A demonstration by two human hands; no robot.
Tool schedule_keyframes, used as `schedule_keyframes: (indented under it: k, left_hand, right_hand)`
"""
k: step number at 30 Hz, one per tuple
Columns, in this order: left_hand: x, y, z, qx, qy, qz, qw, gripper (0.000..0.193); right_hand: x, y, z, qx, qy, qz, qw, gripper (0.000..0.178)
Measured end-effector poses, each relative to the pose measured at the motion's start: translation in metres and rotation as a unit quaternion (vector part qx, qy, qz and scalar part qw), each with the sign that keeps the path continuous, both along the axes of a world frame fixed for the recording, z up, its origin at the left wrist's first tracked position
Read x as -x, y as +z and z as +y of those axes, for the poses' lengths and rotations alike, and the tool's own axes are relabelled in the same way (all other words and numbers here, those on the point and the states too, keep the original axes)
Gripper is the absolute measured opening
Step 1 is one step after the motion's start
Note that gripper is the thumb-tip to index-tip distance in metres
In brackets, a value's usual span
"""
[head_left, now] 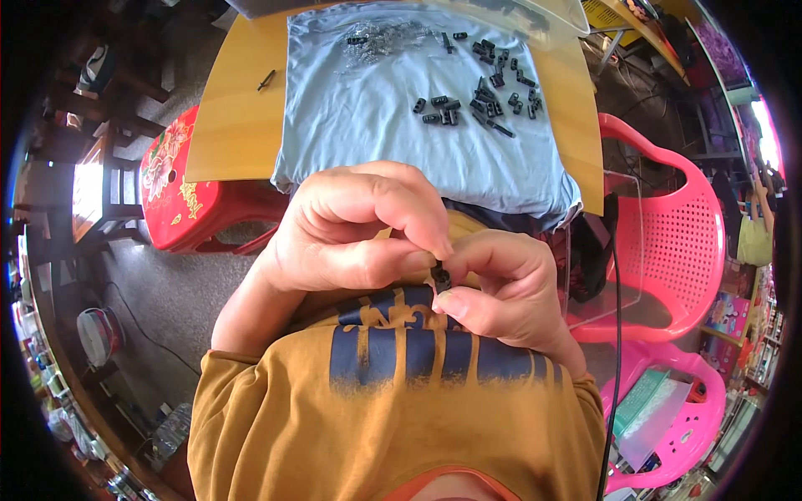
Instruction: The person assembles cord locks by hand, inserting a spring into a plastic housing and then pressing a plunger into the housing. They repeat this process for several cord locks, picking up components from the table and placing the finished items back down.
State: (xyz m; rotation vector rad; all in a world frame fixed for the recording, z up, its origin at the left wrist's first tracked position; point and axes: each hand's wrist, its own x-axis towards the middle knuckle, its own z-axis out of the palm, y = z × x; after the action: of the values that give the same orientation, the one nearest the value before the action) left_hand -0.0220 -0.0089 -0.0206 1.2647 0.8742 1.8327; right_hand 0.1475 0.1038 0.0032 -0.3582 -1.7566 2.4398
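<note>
Close to my chest, both hands meet at a small black plastic part (441,275). My right hand (505,288) pinches it between thumb and forefinger. My left hand (363,225) is closed at its upper end, thumb and forefinger pressed together; what those fingertips hold, if anything separate, is too small to make out. On the light blue cloth (359,125) beyond my hands lie several loose black plastic parts (489,104) of the same look, grouped at the right. A heap of small, thin, shiny metal pieces (384,43) sits at the cloth's far left, with one black part on it.
The cloth covers much of a yellow wooden table (234,125), where a single dark slim piece (266,80) lies at the left. A clear plastic container (535,21) stands at the far right. A red stool (196,200) is on the left, pink plastic chairs (702,225) on the right. A black cable (618,334) hangs at right.
</note>
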Motion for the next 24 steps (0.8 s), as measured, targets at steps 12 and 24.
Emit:
schedule_keyframes:
  k: [12, 24]
  left_hand:
    - [0.0052, 0.0040, -0.0020, -0.034, 0.004, 0.103, 0.994, 0.009]
    - [0.0002, 0.0000, -0.0025, -0.014, -0.006, 0.119, 0.993, 0.009]
  right_hand:
    - [0.0008, 0.0005, -0.0004, -0.085, -0.004, 0.016, 0.996, 0.007]
    - [-0.0019, -0.0048, 0.0004, -0.008, 0.008, 0.002, 1.000, 0.012]
